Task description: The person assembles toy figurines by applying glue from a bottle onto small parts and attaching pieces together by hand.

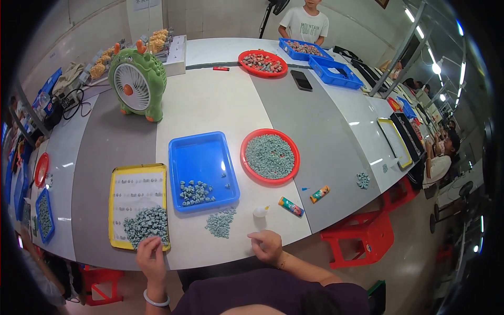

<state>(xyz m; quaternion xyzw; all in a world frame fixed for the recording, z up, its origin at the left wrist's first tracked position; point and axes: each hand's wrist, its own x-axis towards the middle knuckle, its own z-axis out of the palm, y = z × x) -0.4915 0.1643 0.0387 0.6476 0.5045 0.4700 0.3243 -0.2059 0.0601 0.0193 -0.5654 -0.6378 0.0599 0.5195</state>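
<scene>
My left hand (151, 257) is at the near edge of a yellow-rimmed tray (111, 205), its fingertips pinched together beside a heap of small grey-green pieces (146, 224). Whatever lies between those fingertips is too small to make out. My right hand (266, 245) hovers at the table's near edge with its fingers curled in; anything inside it is hidden. Just beyond it stands a small white squeeze bottle (261, 211). Between my hands, a loose patch of the same pieces (220, 223) lies on the table. A blue tray (202, 152) holds more of them toward its near side.
A red round tray (297, 157) is full of small green pieces. Two printed tubes (291, 206) lie right of the bottle. Farther back are a green fan (137, 84), a phone (302, 80) and another red tray (239, 55). A person (305, 23) stands at the far side.
</scene>
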